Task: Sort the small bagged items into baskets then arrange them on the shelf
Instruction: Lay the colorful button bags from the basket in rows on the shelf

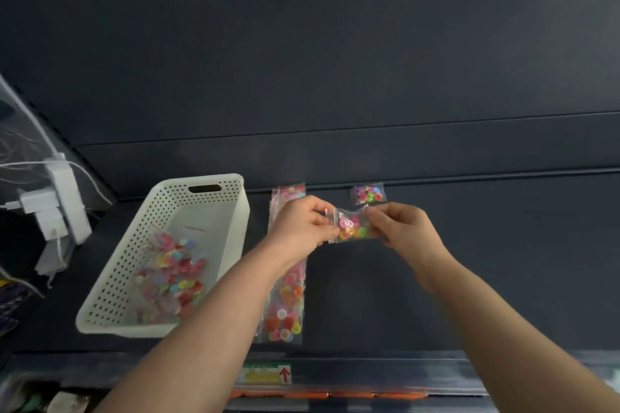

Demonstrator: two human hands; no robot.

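Note:
Above the dark shelf, my left hand point(303, 223) and my right hand point(402, 226) each pinch one end of a small clear bag of coloured buttons point(352, 226). A white perforated basket point(214, 211) stands to the left on the shelf, with several button bags heaped in it. Directly under my left hand a row of button bags point(285, 305) runs from the shelf's front toward the back. One more small button bag point(368, 194) lies at the back, just beyond the held bag.
The dark shelf surface point(469, 261) stretches to the right. A price-label strip point(268, 374) runs along the front edge. White chargers and cables point(57, 198) hang in a clear bag at the left. More goods show below the shelf edge.

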